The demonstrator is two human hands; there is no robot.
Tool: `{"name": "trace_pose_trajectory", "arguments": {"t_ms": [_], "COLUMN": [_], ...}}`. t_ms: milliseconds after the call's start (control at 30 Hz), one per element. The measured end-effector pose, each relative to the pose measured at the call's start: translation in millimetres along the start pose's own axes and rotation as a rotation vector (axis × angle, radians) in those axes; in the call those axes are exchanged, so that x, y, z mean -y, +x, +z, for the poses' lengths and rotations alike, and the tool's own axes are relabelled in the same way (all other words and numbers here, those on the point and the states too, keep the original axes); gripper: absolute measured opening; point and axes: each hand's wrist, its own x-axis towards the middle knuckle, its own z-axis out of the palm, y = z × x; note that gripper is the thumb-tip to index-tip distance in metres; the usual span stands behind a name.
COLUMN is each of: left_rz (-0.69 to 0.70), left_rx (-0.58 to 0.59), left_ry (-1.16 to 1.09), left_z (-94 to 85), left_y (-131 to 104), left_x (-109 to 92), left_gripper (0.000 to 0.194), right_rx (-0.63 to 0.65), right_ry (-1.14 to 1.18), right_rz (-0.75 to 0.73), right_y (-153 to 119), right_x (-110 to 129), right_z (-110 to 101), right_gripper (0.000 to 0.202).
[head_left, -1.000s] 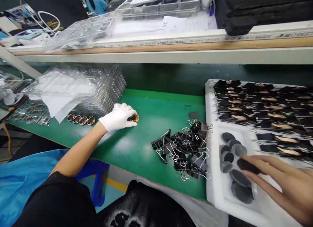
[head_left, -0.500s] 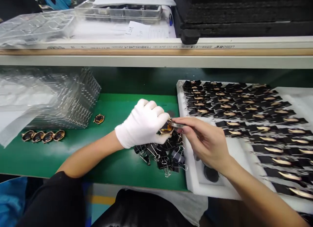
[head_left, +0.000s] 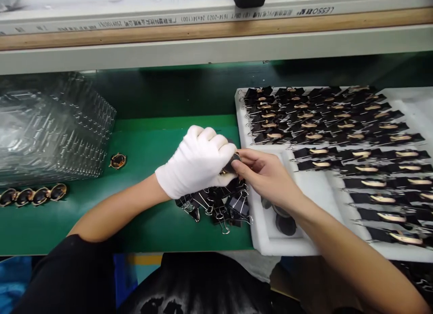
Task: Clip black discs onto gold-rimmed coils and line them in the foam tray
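My left hand, in a white glove, is closed around a gold-rimmed round piece, mostly hidden by the fingers. My bare right hand pinches a dark grey disc against that piece, with thumb and fingertips at its edge. Just below both hands lies a pile of loose black binder clips with silver wire handles. More gold-rimmed round pieces lie to the left: one alone and a touching row.
At the right, a white foam tray bears rows of binder clips clamped on gold-edged pieces. Dark discs lie in its near recess, under my right forearm. Stacked clear plastic trays stand left. A shelf edge crosses above the green table.
The grey disc, held edge-on beside the gold-rimmed piece before, now lies against it. My right fingers have moved in closer to my left hand. The camera view has tilted lower.
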Motion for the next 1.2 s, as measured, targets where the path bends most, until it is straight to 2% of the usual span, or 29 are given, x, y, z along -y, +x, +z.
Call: {"name": "trace_pose_trajectory", "arguments": {"t_ms": [67,167,233,300,400,467,533,600,667,733,767,900,1000,1067,1133,1200], "left_rz": [-0.053,-0.084,0.008,0.099,0.059,-0.075,-0.247,-0.404,-0.506,-0.539,-0.515,-0.304,-0.369,-0.415,-0.395,-0.366], "left_rx": [0.067,0.237,0.371,0.435,0.422,0.387,0.317,0.169,-0.025,-0.18,-0.207,-0.153,-0.135,-0.033,0.1,0.149], "left_ry": [-0.095,-0.149,-0.16,-0.218,-0.443,-0.652,-0.812,-0.866,-0.83,-0.782,-0.781,-0.84,-0.761,-0.699,-0.676,-0.664], "left_z": [-1.8,2.0,8.9,15.3,15.0,7.4,-1.6,-7.3,-7.6,-4.0,-1.8,2.6,0.1,-2.3,-3.8,-3.5], "left_y": [-3,-11,-15,-16,-13,-9,-6,-4,-3,-4,-4,-7,-9,-10,-10,-9], "left_x": [4,5,2,-1,4,13,20,19,12,1,-3,-5,4,8,8,5], "left_gripper": [0.045,0.045,0.043,0.039,0.034,0.035,0.035,0.035,0.035,0.035,0.035,0.037,0.032,0.037,0.043,0.048], "right_rx": [-0.03,-0.202,-0.259,-0.238,-0.089,0.024,0.079,0.067,0.035,0.016,0.012,-0.021,-0.035,-0.023,-0.015,-0.022], "right_ry": [0.138,0.266,0.356,0.426,0.494,0.528,0.539,0.513,0.465,0.427,0.415,0.339,0.323,0.332,0.313,0.28], "right_rz": [0.075,0.112,0.134,0.184,0.279,0.308,0.27,0.192,0.13,0.094,0.076,0.005,-0.03,-0.05,-0.053,-0.041], "right_y": [1,5,8,9,7,5,2,0,-2,-3,-3,-5,-6,-7,-8,-8], "right_x": [-1,-4,-6,-6,-1,4,6,5,1,-4,-6,-7,-5,-5,-5,-5], "right_z": [-8,-19,-25,-30,-37,-41,-43,-40,-35,-28,-25,-18,-17,-17,-17,-17], "right_gripper": [0.025,0.019,0.018,0.018,0.022,0.025,0.024,0.022,0.023,0.024,0.024,0.024,0.024,0.022,0.022,0.025]}}
